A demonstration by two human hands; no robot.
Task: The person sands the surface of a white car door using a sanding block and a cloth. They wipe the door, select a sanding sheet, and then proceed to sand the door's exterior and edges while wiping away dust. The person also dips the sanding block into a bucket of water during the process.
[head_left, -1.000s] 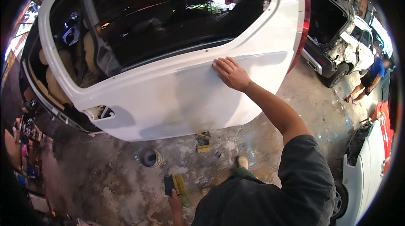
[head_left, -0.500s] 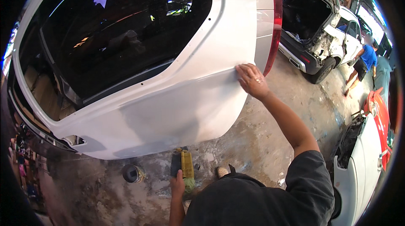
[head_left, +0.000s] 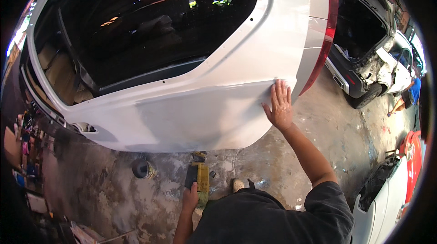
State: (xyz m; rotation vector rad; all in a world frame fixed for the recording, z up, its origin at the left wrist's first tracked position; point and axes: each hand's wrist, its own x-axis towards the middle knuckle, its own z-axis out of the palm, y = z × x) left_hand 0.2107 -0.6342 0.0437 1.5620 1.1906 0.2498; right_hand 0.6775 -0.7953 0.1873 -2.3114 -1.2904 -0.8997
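In front of me a white car door panel (head_left: 205, 128) with a large dark window (head_left: 150, 39) spans much of the view. A smooth grey patch shows on its lower part. My right hand (head_left: 280, 107) lies flat near the right edge of this panel, below a crease, fingers spread and pointing up, holding nothing. Low down in front of my body, my left hand (head_left: 191, 196) is closed around a dark flat sanding block (head_left: 191, 176), its thumb on the face. Behind it on the floor is a yellow container (head_left: 202, 178) with print on it, partly hidden.
A round dark bucket (head_left: 143, 169) stands on the stained concrete floor (head_left: 100, 175). To the right is a white car (head_left: 364, 71) with its rear opened up, near a person in blue (head_left: 414, 91). A white and red body part (head_left: 396, 184) lies at the lower right. Clutter lines the left edge.
The view has shifted, so the panel sits farther right. My right hand has flattened, its fingers now spread and pointing up. My left hand still holds the sanding block.
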